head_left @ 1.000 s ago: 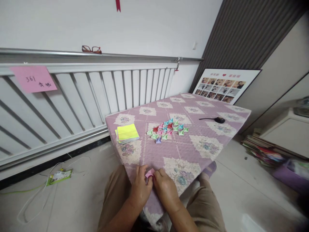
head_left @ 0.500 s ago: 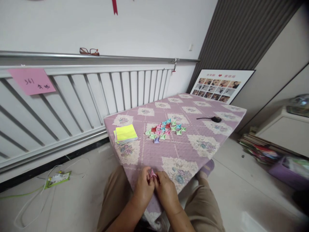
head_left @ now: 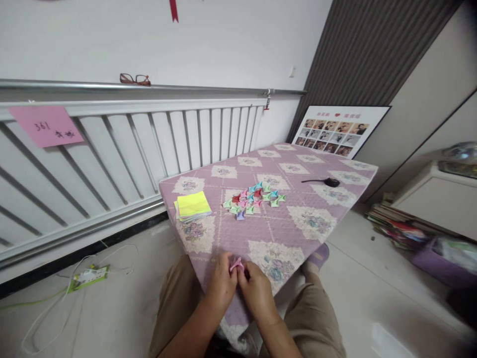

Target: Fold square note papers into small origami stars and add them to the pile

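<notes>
A small pink folded paper piece (head_left: 237, 264) with pointed tips is pinched between my two hands above the table's near corner. My left hand (head_left: 222, 282) grips its left side, thumb and fingers closed. On the other side my right hand (head_left: 258, 288) holds it the same way; the fingertips partly cover the paper. Beyond the hands, several small folded paper pieces (head_left: 250, 210) in green, red, pink, blue and purple lie grouped on the tablecloth. To their left sits a stack of square paper sheets (head_left: 194, 205), yellow on top.
The purple flowered tablecloth (head_left: 257, 233) covers the table. A black ladle-like utensil (head_left: 331, 182) lies at the right. The white radiator (head_left: 179, 134) runs along the left, with glasses (head_left: 134, 79) on the pipe above. A power strip (head_left: 88, 277) with cables is on the floor.
The pink folded paper has turned in my fingers, and its spread points now show more. Both hands stay nearly in place; the whole view has shifted slightly.
</notes>
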Demonstrator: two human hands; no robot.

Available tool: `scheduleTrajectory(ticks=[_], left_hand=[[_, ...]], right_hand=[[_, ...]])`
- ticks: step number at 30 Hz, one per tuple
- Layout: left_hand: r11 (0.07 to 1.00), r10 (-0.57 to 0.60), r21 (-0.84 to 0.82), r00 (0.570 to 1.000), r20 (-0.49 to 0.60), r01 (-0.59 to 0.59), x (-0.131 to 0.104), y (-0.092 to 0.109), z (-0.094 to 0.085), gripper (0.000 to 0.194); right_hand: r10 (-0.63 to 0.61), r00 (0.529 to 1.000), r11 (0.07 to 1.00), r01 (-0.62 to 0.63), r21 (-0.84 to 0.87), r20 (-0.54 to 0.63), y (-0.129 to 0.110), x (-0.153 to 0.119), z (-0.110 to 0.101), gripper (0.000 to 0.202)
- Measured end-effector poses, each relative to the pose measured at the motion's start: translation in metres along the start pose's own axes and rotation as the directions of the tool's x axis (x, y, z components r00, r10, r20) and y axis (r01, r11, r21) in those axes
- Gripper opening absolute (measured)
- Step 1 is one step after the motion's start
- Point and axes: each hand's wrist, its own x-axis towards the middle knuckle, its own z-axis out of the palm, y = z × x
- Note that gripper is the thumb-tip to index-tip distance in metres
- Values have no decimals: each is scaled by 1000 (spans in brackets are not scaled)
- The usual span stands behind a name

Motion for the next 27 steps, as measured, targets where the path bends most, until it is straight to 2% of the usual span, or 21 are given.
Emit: scheduleTrajectory(ticks=[5, 10, 12, 17, 22, 27], left_hand=[[999, 10, 53, 1000, 15, -10, 2, 1, -2, 19], [992, 50, 117, 999, 18, -52, 0, 3, -6, 23], [990, 54, 128, 998, 26, -56, 0, 1, -6, 19], [992, 39, 118, 995, 87, -49, 7, -3, -6, 8], [988, 11, 150, 990, 140, -32, 10, 0, -8, 15], [983, 6, 183, 991, 134, -31, 7, -1, -8, 18]], right_hand=[[11, 1000, 1000, -11, 6, -19, 2, -1, 1, 29], [47, 999, 998, -48, -27, -16, 7, -2, 5, 29], [46, 999, 998, -47, -30, -14, 8, -3, 6, 29], [24, 1000, 1000, -24, -20, 2, 6, -4, 7, 26], [36, 999, 999, -35, -33, 14, 8, -5, 9, 26], [37, 999, 996, -35, -79, 27, 11, -5, 9, 23]])
